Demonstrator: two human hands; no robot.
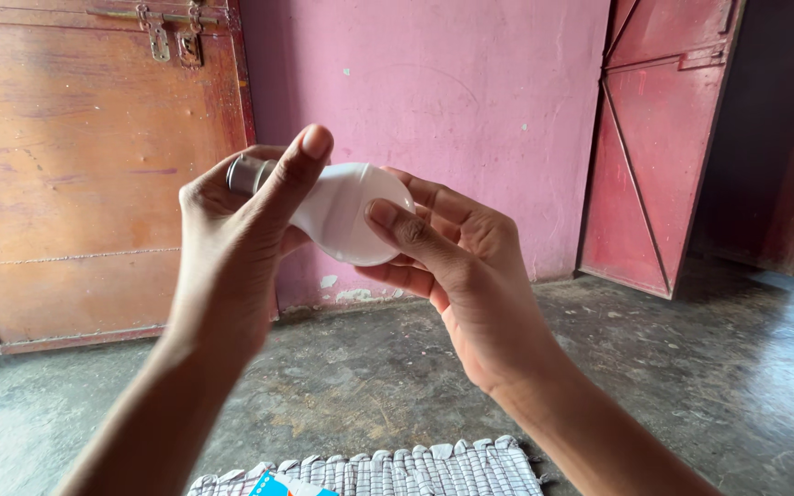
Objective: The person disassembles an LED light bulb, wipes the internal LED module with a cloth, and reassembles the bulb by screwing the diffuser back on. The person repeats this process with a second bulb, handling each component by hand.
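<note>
I hold a white light bulb (346, 213) up in front of me with both hands. Its grey metal base (248, 174) points left and its round dome points right. My left hand (236, 241) wraps the base end, with the thumb stretched over the neck of the bulb. My right hand (457, 266) cups the dome from the right, its thumb pressed on the white surface. Part of the bulb is hidden behind my fingers.
A pink wall (434, 101) stands ahead, with a brown wooden door (75, 165) at the left and a red metal door (659, 138) at the right. Below lies a woven white mat (434, 468) with a small blue box (277, 485) on the rough concrete floor (691, 386).
</note>
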